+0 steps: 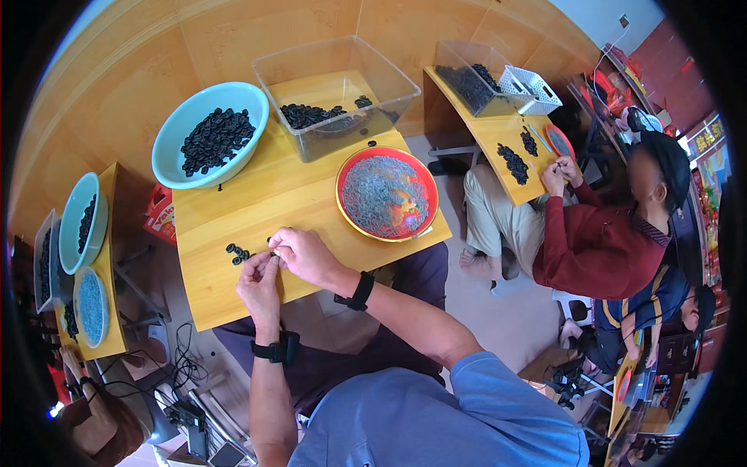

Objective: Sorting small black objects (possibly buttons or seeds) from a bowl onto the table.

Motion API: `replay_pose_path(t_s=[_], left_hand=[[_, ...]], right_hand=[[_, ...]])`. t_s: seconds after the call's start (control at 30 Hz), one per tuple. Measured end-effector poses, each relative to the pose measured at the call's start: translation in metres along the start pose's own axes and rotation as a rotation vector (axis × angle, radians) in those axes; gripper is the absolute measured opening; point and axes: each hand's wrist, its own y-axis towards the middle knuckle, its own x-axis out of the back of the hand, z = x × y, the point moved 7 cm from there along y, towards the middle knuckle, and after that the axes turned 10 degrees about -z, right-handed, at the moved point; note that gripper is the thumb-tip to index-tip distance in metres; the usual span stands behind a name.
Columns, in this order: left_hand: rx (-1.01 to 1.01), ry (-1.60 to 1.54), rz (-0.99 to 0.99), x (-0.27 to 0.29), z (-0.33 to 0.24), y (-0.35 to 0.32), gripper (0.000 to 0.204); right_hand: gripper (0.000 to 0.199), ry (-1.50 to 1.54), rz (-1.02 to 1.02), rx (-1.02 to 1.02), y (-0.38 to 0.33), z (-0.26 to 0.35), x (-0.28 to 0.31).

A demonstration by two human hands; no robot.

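My left hand (259,284) and my right hand (305,255) meet over the near edge of the yellow wooden table (272,210), their fingertips pinched close together. A small black piece (272,253) shows between the left fingertips. Another dark bit sticks out at the right fingertips; whether both belong to one part is too small to tell. Just left of my hands lies a little cluster of black oval pieces (237,254). To the right stands a red round tray (342,187) with a yellow rim, covered in thin clear slivers.
Farther back are a turquoise basin (162,152) of black pieces and a clear plastic bin (334,74) with more. A co-worker (599,233) in dark red sits at another table (498,136) on the right. Another table (117,311) with bowls stands left; cables (183,362) lie below.
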Motion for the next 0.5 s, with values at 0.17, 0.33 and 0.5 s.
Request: replay_pose_path(t_s=[0.17, 0.33, 0.5], left_hand=[[-0.068, 0.07, 0.007, -0.001, -0.002, 0.001, 0.012], [-0.021, -0.038, -0.008, 0.007, 0.004, -0.002, 0.011], [-0.027, -0.069, 0.002, 0.0, 0.001, -0.003, 0.012]], right_hand=[[0.014, -0.058, -0.063, 0.059, -0.008, 0.005, 0.002], [0.011, -0.347, -0.108, 0.087, -0.006, 0.03, 0.055], [0.011, -0.939, -0.272, -0.079, 0.011, 0.006, 0.185]])
